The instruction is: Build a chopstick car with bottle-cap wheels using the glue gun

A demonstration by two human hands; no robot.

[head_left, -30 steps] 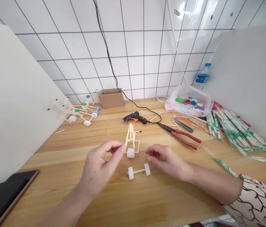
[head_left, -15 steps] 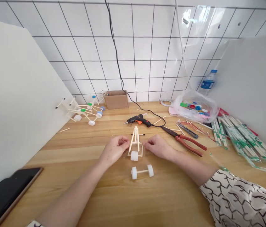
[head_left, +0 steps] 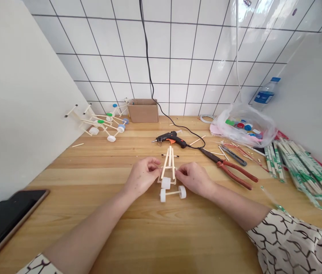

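Observation:
A small frame of wooden sticks (head_left: 169, 164) stands on the wooden table (head_left: 155, 236) with a white cap wheel (head_left: 165, 183) at its near end. My left hand (head_left: 143, 177) pinches the frame's left side with curled fingers. From the other side, my right hand (head_left: 194, 177) pinches it too. Just in front of the frame lies a stick axle with two white cap wheels (head_left: 172, 193), close to my right hand's fingers.
A black glue gun (head_left: 170, 138) with its cord lies behind the frame. Red-handled pliers (head_left: 231, 170), a cutter, wrapped chopsticks (head_left: 300, 167), a bag of bottle caps (head_left: 243, 125) and a water bottle sit right. Finished stick models (head_left: 103, 123), a cardboard box (head_left: 143, 110) and a phone (head_left: 3, 220) are left.
Both hands moved forward and closed onto the sides of the stick frame. The camera tilted, so the axle with wheels now sits right by the frame.

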